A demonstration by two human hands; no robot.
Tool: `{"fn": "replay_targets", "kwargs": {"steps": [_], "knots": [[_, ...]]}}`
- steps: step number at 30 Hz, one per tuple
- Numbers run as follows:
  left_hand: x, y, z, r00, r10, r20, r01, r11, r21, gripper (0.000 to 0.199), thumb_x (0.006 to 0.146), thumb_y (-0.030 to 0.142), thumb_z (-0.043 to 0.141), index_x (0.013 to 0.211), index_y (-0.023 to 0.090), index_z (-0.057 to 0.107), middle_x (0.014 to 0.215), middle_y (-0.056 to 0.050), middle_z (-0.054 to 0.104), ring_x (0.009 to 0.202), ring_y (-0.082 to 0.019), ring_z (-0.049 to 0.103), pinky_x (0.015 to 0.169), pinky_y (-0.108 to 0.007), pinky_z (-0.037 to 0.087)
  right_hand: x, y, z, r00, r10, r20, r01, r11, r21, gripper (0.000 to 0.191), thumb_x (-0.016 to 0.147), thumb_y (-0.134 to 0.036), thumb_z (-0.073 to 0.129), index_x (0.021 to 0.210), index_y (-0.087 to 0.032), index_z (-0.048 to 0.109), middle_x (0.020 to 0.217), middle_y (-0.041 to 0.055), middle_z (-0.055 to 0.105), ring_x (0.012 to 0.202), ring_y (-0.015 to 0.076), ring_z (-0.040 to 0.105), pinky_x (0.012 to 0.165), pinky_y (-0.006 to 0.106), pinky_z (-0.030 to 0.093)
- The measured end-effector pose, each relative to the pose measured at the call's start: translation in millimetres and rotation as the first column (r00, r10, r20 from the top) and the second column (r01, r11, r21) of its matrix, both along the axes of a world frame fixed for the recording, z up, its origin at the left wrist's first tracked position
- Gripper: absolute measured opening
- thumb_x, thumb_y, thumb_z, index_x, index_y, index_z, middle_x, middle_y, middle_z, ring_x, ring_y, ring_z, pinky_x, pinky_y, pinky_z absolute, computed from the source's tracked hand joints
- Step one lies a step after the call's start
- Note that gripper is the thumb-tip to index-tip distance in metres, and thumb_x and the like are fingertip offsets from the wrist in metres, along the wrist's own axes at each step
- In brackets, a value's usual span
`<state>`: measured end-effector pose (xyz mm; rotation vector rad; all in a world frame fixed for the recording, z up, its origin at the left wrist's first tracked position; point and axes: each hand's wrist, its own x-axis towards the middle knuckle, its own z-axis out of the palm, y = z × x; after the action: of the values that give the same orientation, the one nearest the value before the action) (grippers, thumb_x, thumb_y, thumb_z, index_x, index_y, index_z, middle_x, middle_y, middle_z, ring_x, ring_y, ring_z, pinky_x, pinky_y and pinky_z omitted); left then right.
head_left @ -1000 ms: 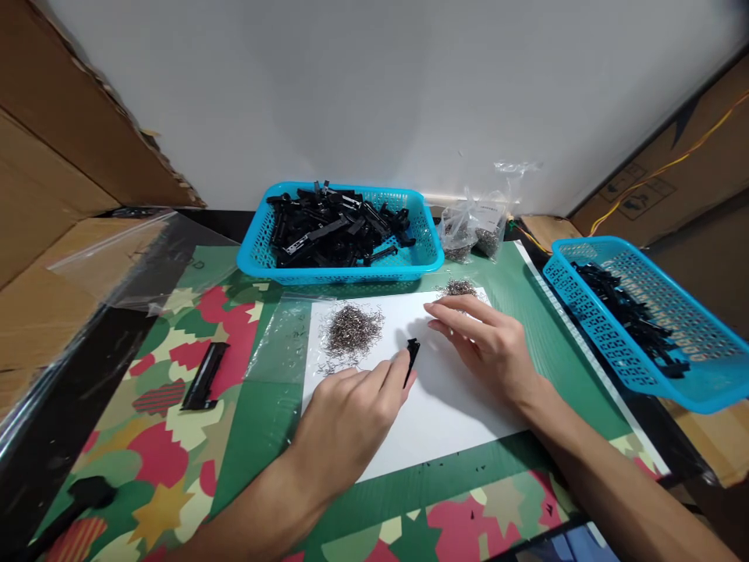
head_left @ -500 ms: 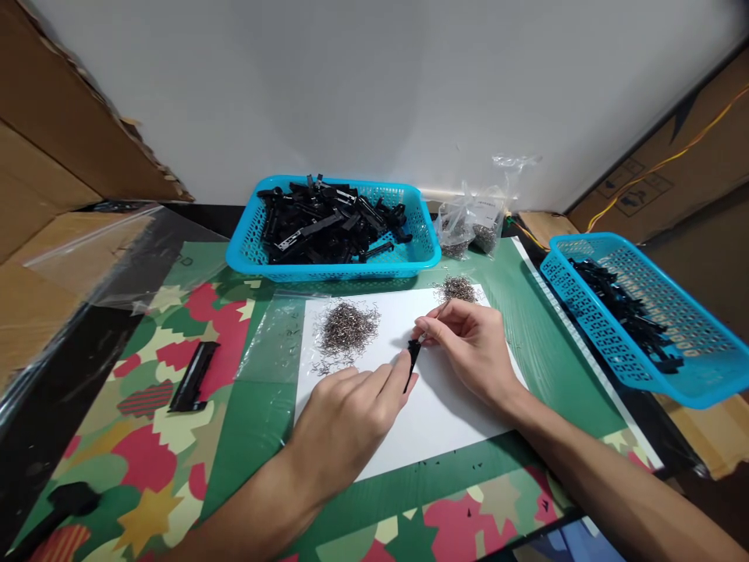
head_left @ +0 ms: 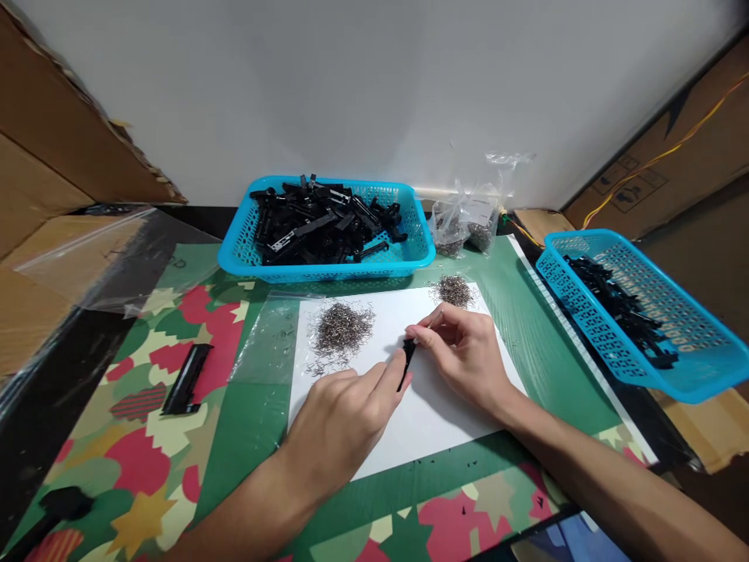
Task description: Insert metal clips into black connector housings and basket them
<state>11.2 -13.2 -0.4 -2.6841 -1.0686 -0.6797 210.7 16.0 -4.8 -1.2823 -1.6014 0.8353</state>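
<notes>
My left hand (head_left: 348,417) pinches a small black plastic part (head_left: 408,361) above a white sheet (head_left: 380,460). My right hand (head_left: 462,351) is closed at the fingertips against the upper end of that part. Whatever the right fingertips hold is too small to make out. Left of the hands lies a pile of small wire springs or clips (head_left: 342,328); a smaller pile of similar metal pieces (head_left: 455,291) sits just beyond my right hand.
A blue basket (head_left: 328,273) heaped with black plastic parts stands at the back. Another blue basket (head_left: 696,367) with black parts is at right. Plastic bags of metal pieces (head_left: 480,234) lean by the wall. A long black part (head_left: 187,380) lies at left.
The view has shifted slightly, so everything sits a little further left. My right fingertips have come closer to the end of the black part; both hands keep their grip.
</notes>
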Motion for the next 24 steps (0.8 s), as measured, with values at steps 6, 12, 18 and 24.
{"fn": "replay_targets", "kwargs": {"steps": [6, 12, 18, 24], "knots": [[-4.8, 2.4, -6.5, 0.994, -0.008, 0.109, 0.024, 0.988, -0.151, 0.036, 0.115, 0.025, 0.037, 0.135, 0.008, 0.061, 0.085, -0.003, 0.079, 0.064, -0.019, 0.077, 0.054, -0.032, 0.049, -2.3, 1.6, -1.6, 1.000, -0.002, -0.022, 0.002, 1.000, 0.006, 0.024, 0.096, -0.033, 0.071, 0.076, -0.020, 0.065, 0.072, 0.0030, 0.076, 0.058, 0.0155, 0.068, 0.055, 0.027, 0.048], [-2.2, 4.9, -3.8, 0.991, 0.000, 0.132, 0.017, 0.991, -0.132, 0.031, 0.113, 0.025, 0.043, 0.128, 0.010, 0.066, 0.090, -0.005, 0.082, 0.063, -0.018, 0.077, 0.056, -0.031, 0.052, -4.6, 8.8, -1.6, 1.000, -0.004, -0.009, 0.004, 1.000, 0.014, 0.023, 0.094, -0.031, 0.072, 0.075, -0.019, 0.065, 0.069, 0.0027, 0.074, 0.060, 0.0152, 0.066, 0.060, 0.027, 0.049], [1.3, 4.1, 1.2, 0.980, -0.025, 0.195, 0.045, 0.994, -0.101, 0.021, 0.107, 0.020, 0.055, 0.120, 0.012, 0.070, 0.077, 0.001, 0.076, 0.057, -0.016, 0.070, 0.054, -0.033, 0.047, -0.1, 26.1, 1.5, 0.993, 0.081, -0.083, -0.084, 0.996, -0.030, 0.024, 0.105, -0.034, 0.056, 0.089, -0.019, 0.064, 0.074, 0.0024, 0.072, 0.067, 0.0163, 0.069, 0.069, 0.027, 0.054], [-5.0, -7.9, 3.8, 0.884, -0.422, 0.202, 0.404, 0.906, 0.123, 0.032, 0.100, 0.009, 0.058, 0.132, 0.006, 0.064, 0.063, 0.004, 0.062, 0.049, -0.015, 0.053, 0.046, -0.034, 0.035, -18.0, 53.9, 16.9, 0.840, 0.206, 0.502, -0.227, 0.974, -0.020, 0.020, 0.105, -0.021, 0.053, 0.099, -0.019, 0.072, 0.091, 0.0072, 0.078, 0.079, 0.0203, 0.068, 0.067, 0.028, 0.037]]}}
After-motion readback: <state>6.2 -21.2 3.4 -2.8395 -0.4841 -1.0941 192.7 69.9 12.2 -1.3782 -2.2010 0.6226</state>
